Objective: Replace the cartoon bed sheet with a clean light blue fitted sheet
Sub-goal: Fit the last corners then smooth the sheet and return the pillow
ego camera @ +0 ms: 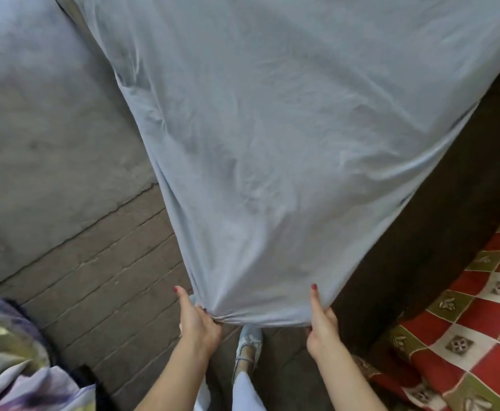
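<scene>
At left, a crumpled purple-and-yellow patterned cloth (8,354), possibly the removed cartoon sheet, lies on the brick floor (100,271). My left hand (196,321) grips one bunched point of the light blue fitted sheet (272,137), thumb laid along the cloth; my right hand (321,324) pinches the same hem just beside it. The sheet stretches taut from my grip up over the bed, drawn to a narrow corner above my shoe (248,345). A red checked quilt (465,327) sits at right. I judge this the fitting step: next, the corner wants pulling down and tucking under the mattress.
</scene>
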